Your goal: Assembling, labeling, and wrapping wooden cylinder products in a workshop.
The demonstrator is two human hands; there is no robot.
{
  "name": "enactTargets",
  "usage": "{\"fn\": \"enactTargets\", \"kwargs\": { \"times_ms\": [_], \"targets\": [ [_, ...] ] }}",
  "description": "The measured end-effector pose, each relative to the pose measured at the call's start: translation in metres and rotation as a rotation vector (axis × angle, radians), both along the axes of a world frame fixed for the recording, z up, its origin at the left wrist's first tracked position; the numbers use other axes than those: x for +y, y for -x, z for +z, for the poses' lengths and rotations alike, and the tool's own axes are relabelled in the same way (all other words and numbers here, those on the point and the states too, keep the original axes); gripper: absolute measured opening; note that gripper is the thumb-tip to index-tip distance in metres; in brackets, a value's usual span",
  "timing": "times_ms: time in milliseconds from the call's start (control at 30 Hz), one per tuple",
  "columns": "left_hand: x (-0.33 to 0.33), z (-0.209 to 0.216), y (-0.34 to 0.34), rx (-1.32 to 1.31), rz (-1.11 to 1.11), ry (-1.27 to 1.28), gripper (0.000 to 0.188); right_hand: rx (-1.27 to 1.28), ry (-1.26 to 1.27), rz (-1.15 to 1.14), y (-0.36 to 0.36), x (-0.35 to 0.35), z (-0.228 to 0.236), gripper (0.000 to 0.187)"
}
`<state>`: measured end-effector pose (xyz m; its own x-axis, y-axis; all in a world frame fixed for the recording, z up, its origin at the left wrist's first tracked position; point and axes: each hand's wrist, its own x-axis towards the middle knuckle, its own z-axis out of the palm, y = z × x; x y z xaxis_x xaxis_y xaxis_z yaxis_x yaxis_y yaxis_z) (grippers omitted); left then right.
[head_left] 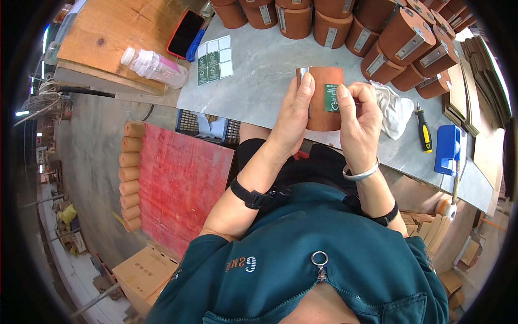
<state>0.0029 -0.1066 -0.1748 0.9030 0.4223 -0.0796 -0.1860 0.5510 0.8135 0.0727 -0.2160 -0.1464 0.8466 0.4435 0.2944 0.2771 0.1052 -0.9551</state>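
A reddish-brown cylinder (322, 120) is held in front of me above the near edge of the grey table. My left hand (291, 116) is closed round its left side, with the thumb up along a light strip there. On the cylinder's face lies a small green label (330, 99). My right hand (360, 119) grips the right side, its thumb pressing the label's right edge and its fingers bent. Both hands' fingertips are partly hidden. A sheet of green and white labels (214, 59) lies on the table to the left, some of its places white.
Several similar cylinders (333, 29) with metal plates are stacked along the table's back and right. A white cloth (393, 108), a screwdriver (424, 132) and a blue tape dispenser (447, 151) lie right. At left are a bottle (156, 67), a phone (186, 34) and a red board (183, 183).
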Motion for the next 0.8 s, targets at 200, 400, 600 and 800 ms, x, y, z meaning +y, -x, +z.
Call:
{"fn": "enactTargets", "kwargs": {
  "times_ms": [200, 400, 600, 800],
  "targets": [
    [-0.001, -0.009, -0.009, 0.054, 0.053, -0.129, 0.069, -0.046, 0.058, -0.043, -0.004, -0.001, -0.004, 0.018],
    [-0.001, -0.004, -0.007, 0.048, 0.035, -0.131, 0.069, -0.065, 0.07, -0.074, -0.002, 0.002, -0.003, 0.016],
    [-0.004, 0.005, -0.002, 0.052, 0.047, -0.143, 0.064, -0.209, 0.12, -0.152, 0.002, 0.003, -0.006, 0.017],
    [-0.01, 0.016, 0.005, 0.068, 0.01, -0.207, 0.052, -0.192, 0.079, -0.204, 0.007, 0.003, -0.014, 0.022]
  ]
}}
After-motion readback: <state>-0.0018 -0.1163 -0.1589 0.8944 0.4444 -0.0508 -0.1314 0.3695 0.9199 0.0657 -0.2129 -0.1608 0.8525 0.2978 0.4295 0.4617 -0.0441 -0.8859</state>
